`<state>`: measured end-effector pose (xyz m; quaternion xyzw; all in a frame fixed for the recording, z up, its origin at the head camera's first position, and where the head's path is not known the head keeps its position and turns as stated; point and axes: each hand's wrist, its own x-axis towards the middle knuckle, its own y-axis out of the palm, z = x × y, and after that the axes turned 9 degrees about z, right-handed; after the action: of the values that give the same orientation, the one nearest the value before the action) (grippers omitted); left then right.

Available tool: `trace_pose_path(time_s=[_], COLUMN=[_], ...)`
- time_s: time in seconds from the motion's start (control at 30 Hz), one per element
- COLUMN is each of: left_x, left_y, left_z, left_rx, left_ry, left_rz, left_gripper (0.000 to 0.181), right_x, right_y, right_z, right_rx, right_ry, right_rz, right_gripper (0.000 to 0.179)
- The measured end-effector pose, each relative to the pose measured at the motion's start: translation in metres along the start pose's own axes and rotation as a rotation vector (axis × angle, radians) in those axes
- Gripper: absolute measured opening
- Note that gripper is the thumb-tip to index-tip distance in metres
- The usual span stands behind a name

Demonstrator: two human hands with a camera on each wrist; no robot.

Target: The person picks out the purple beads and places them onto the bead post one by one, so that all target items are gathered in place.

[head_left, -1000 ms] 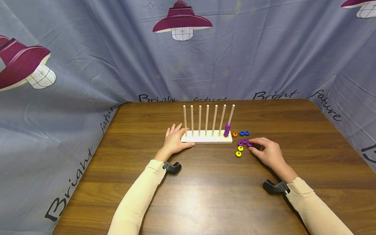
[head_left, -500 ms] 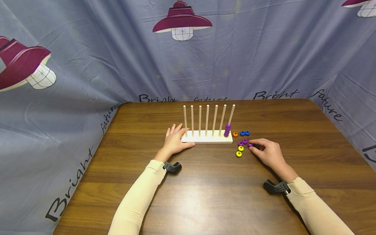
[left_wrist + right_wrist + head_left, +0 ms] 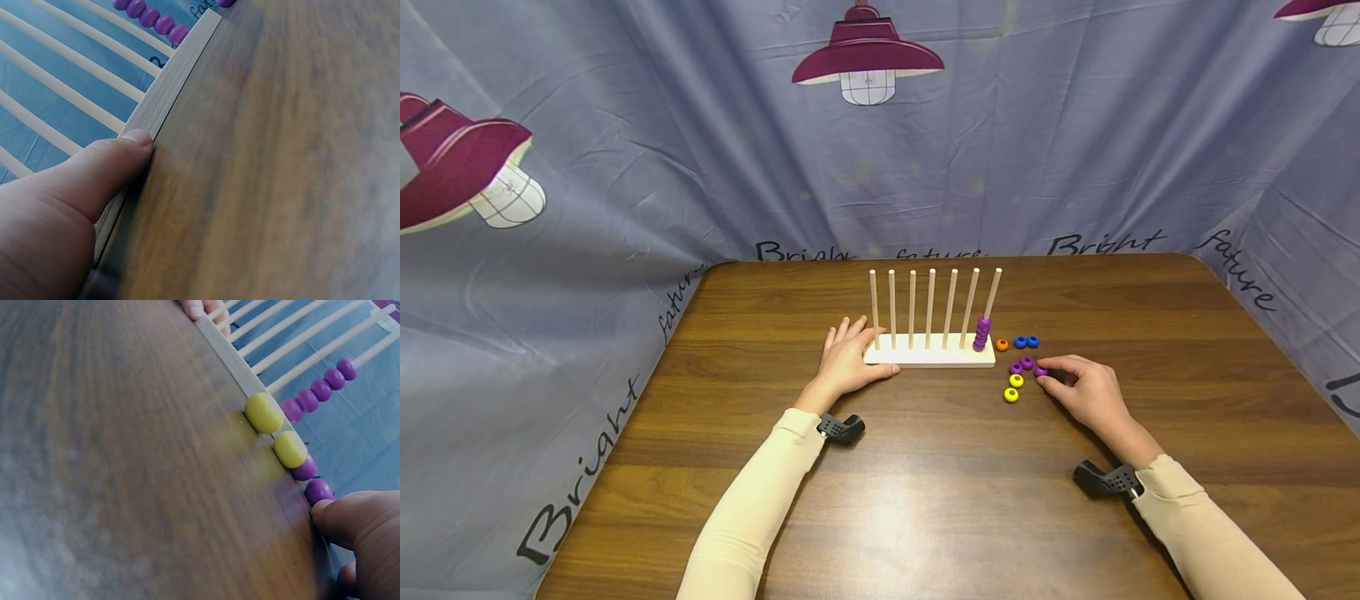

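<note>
A pale wooden peg stand point(image 3: 929, 357) with several upright pegs stands on the brown table. My left hand point(image 3: 844, 360) holds its left end, the thumb point(image 3: 115, 164) along the front edge and the fingers at the left and behind. Several purple beads point(image 3: 982, 333) are stacked on the rightmost peg; the other pegs are bare. Right of the stand, my right hand point(image 3: 1086, 392) pinches a purple bead point(image 3: 1041, 372) between thumb and index finger, low at the table. Two more purple beads point(image 3: 1027, 362) lie just left of it. In the right wrist view, the thumb tip point(image 3: 324, 509) touches a purple bead.
Two yellow beads point(image 3: 1011, 395) lie in front of the loose purple ones. An orange bead point(image 3: 1002, 345) sits beside the stand's right end, with two blue beads point(image 3: 1027, 342) to its right. A blue-grey curtain point(image 3: 715, 150) hangs around the table's back and sides.
</note>
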<state>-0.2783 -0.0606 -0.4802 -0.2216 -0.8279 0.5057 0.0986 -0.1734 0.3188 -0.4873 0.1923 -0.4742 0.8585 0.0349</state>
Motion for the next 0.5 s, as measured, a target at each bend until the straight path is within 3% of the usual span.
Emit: trace_pose_path(time_s=[0.5], left_x=[-0.0006], left_y=[-0.0002], left_z=[0.0], left_rx=[0.004], left_ry=[0.002], left_rz=[0.006], left_gripper=[0.076], right_x=[0.0004], right_y=[-0.0048], right_z=[0.0028], right_rx=[0.014], right_ry=[0.009], right_rz=[-0.007], right_gripper=[0.02])
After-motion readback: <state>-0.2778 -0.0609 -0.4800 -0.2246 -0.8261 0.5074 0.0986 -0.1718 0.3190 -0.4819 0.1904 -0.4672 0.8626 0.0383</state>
